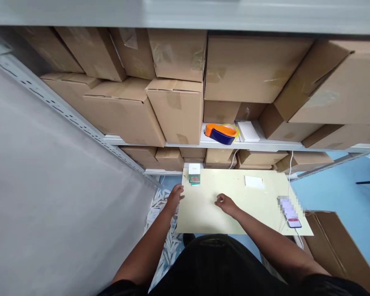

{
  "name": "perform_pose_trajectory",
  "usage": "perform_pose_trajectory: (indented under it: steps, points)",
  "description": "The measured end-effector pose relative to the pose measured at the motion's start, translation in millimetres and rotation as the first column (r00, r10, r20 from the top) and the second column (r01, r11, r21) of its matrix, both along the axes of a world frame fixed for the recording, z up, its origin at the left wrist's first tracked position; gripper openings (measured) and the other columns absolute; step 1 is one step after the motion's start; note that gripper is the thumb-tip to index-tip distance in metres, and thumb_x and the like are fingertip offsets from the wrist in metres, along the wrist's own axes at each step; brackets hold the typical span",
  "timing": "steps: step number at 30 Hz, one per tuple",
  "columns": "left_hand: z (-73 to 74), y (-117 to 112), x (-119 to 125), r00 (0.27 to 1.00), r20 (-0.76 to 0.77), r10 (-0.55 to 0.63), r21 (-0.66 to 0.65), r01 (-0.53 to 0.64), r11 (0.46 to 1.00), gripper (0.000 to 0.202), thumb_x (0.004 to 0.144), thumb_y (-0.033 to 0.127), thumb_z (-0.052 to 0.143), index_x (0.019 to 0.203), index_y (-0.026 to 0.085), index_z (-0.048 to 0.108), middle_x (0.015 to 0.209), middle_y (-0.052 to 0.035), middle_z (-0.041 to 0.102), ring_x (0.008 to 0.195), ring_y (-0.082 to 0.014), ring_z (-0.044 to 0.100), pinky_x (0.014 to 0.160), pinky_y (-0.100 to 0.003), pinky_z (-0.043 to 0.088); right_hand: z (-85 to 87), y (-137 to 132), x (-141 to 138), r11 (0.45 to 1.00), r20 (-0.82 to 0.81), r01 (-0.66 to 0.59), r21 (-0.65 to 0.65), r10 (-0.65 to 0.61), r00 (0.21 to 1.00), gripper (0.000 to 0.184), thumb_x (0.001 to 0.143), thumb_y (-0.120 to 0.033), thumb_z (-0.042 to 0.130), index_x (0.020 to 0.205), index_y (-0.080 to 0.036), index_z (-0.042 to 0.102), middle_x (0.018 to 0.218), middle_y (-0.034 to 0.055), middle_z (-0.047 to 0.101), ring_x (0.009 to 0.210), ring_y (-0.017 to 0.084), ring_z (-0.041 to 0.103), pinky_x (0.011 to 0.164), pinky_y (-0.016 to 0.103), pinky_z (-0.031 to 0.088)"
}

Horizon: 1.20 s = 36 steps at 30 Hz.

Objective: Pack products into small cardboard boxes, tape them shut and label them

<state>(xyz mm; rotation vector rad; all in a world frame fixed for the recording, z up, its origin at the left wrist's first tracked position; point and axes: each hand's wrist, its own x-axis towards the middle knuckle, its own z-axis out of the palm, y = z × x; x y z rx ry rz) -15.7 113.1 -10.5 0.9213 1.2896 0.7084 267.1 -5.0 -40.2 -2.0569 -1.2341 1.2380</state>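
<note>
At the left edge of the pale yellow tabletop (pixel 209 218) is my left hand (pixel 174 198), fingers apart and nothing in them. Just beyond it, at the far left corner, a small stack of boxes (pixel 194 174) with a white top and green sides stands on the table. My right hand (pixel 226 204) hovers over or rests on the middle of the tabletop, its fingers curled in and no object showing in them. Farther back to the right lies a flat white box or card (pixel 254 182). A phone (pixel 289 211) with a cable lies near the right edge.
Shelves of cardboard boxes (pixel 175 111) rise behind the table. An orange and blue tape dispenser (pixel 222 133) and a white box (pixel 248 131) sit on the shelf edge. White strips (pixel 169 250) litter the floor at left; an open carton (pixel 336 242) stands at right.
</note>
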Motion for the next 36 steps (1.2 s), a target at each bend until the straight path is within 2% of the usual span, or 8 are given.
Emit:
perform_pose_trajectory:
  steps: [4, 8, 12, 18, 24, 30, 33, 36]
  points:
    - [-10.9, -54, -20, 0.996, -0.075, 0.049, -0.059, -0.053, 0.997, 0.053, 0.077, 0.061, 0.066, 0.112, 0.022, 0.062, 0.125, -0.013, 0.064, 0.119, -0.0279, 0.061, 0.091, -0.04, 0.054, -16.7, -46, 28, 0.998, -0.067, -0.021, -0.053, 0.017, 0.998, 0.019, 0.079, -0.04, 0.063, 0.087, -0.023, 0.061, 0.08, -0.0006, 0.068, 0.075, 0.018, 0.064, 0.071, 0.029, 0.049]
    - [-12.3, -116, -27, 0.979, -0.153, 0.133, -0.086, -0.147, 0.985, 0.054, 0.075, 0.064, 0.064, 0.108, 0.021, 0.063, 0.119, -0.012, 0.066, 0.107, -0.0262, 0.065, 0.083, -0.037, 0.055, -32.5, -69, 56, 0.995, -0.134, -0.078, -0.06, 0.07, 0.988, 0.023, 0.078, -0.045, 0.06, 0.086, -0.023, 0.06, 0.077, -0.0005, 0.067, 0.074, 0.019, 0.066, 0.067, 0.029, 0.049]
    - [-4.4, -177, -15, 0.948, -0.186, 0.258, -0.093, -0.279, 0.956, 0.056, 0.074, 0.065, 0.063, 0.106, 0.02, 0.064, 0.115, -0.0115, 0.067, 0.101, -0.0244, 0.065, 0.08, -0.035, 0.054, -36.5, -77, 76, 0.969, -0.147, -0.238, -0.066, 0.226, 0.963, 0.021, 0.076, -0.045, 0.059, 0.082, -0.024, 0.06, 0.071, -0.0002, 0.066, 0.073, 0.021, 0.067, 0.066, 0.03, 0.049]
    - [17.1, -256, 11, 0.886, -0.169, 0.432, -0.064, -0.447, 0.892, 0.052, 0.074, 0.065, 0.065, 0.1, 0.02, 0.065, 0.11, -0.0107, 0.069, 0.1, -0.0257, 0.066, 0.079, -0.036, 0.053, -30.4, -78, 83, 0.872, -0.144, -0.486, -0.06, 0.474, 0.869, 0.021, 0.076, -0.046, 0.06, 0.079, -0.026, 0.062, 0.072, 0.0013, 0.068, 0.074, 0.024, 0.07, 0.066, 0.033, 0.05]
    - [34.0, -330, 6, 0.787, -0.161, 0.595, -0.033, -0.607, 0.794, 0.045, 0.076, 0.06, 0.065, 0.097, 0.02, 0.064, 0.106, -0.0084, 0.068, 0.098, -0.0235, 0.065, 0.078, -0.034, 0.051, -20.3, -74, 38, 0.718, -0.121, -0.695, -0.023, 0.688, 0.715, 0.018, 0.074, -0.045, 0.059, 0.074, -0.028, 0.063, 0.067, 0.0009, 0.067, 0.07, 0.027, 0.071, 0.063, 0.036, 0.05]
    - [33.4, -411, -28, 0.638, -0.137, 0.758, 0.042, -0.761, 0.648, 0.038, 0.076, 0.054, 0.067, 0.092, 0.02, 0.063, 0.092, -0.0054, 0.067, 0.091, -0.0227, 0.065, 0.076, -0.035, 0.052, -12.3, -85, -35, 0.532, -0.086, -0.847, -0.004, 0.844, 0.53, 0.017, 0.069, -0.044, 0.06, 0.073, -0.028, 0.065, 0.066, 0.0027, 0.069, 0.067, 0.027, 0.069, 0.06, 0.036, 0.049]
    - [28.6, -451, -48, 0.594, -0.136, 0.793, 0.072, -0.792, 0.606, 0.035, 0.076, 0.051, 0.067, 0.092, 0.02, 0.064, 0.086, -0.0042, 0.066, 0.087, -0.0225, 0.065, 0.074, -0.034, 0.052, -13.8, -96, -71, 0.494, -0.101, -0.869, 0.016, 0.866, 0.49, 0.021, 0.071, -0.046, 0.058, 0.076, -0.028, 0.066, 0.066, 0.0033, 0.069, 0.066, 0.027, 0.069, 0.059, 0.036, 0.049]
    - [25.5, -475, -68, 0.615, -0.164, 0.771, 0.08, -0.771, 0.632, 0.034, 0.075, 0.05, 0.069, 0.092, 0.021, 0.065, 0.082, -0.0029, 0.066, 0.083, -0.0222, 0.064, 0.074, -0.035, 0.052, -12.6, -111, -99, 0.494, -0.058, -0.868, 0.052, 0.869, 0.491, 0.024, 0.073, -0.049, 0.055, 0.076, -0.028, 0.065, 0.069, 0.0032, 0.07, 0.068, 0.028, 0.07, 0.058, 0.035, 0.05]
